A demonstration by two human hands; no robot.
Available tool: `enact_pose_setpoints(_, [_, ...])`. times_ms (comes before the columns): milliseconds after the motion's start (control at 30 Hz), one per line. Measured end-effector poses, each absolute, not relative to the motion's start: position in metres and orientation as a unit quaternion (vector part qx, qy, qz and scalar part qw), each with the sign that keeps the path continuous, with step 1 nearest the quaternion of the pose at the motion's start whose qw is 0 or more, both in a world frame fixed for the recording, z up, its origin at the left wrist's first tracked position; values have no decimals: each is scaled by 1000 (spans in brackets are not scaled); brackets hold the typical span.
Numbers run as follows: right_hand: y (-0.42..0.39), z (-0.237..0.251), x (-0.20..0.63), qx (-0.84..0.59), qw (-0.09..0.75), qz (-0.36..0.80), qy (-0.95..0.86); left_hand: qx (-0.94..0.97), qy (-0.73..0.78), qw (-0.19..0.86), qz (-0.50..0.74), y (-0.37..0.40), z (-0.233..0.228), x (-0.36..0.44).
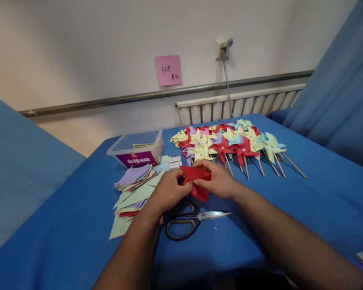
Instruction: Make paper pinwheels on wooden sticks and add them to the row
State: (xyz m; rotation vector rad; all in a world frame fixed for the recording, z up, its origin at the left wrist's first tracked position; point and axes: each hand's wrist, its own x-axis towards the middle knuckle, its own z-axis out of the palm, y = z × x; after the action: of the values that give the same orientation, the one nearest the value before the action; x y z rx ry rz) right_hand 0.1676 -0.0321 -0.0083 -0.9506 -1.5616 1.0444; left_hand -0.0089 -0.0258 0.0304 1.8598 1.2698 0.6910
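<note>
Between my two hands is a piece of red paper [200, 193], partly folded, held above the blue cloth. My left hand [173, 188] pinches its left side, and my right hand [217, 180] grips its right side with the thumb across the front. The fingers hide the paper's middle. Just below lies a pair of scissors [196, 220] with dark handles, blades pointing right. Stacks of coloured paper [136, 193] are spread beside my left forearm. Beyond my hands, many finished paper pinwheels [243, 151] on wooden sticks lie in a heap.
A clear plastic box [139, 151] with a purple label holds thin sticks at the back left. Small white cards [174, 162] lie near it. Behind the blue-covered table [320, 201] are a wall, a pipe [157, 96] and a radiator [238, 105]. Blue curtains [335, 92] hang at both sides.
</note>
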Motion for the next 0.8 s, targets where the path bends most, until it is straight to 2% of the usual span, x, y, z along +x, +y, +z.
enact_pose_setpoints(233, [-32, -11, 163, -380, 498, 446, -639, 750, 500, 363, 237, -25, 35, -10])
enact_pose_setpoints(367, [-29, -16, 155, -383, 570, 502, -525, 701, 531, 362, 309, -24, 28, -5])
enact_pose_setpoints(533, [-23, -26, 143, -371, 651, 573, -331, 518, 512, 499, 470, -21, 16, 5])
enact_pose_setpoints(633, [-23, -29, 139, -341, 680, 584, -282, 451, 475, 574, 491, -23, 15, 9])
enact_pose_setpoints(800, [-29, -25, 134, -342, 693, 566, -288, 450, 477, 583, 480, -28, 19, 11])
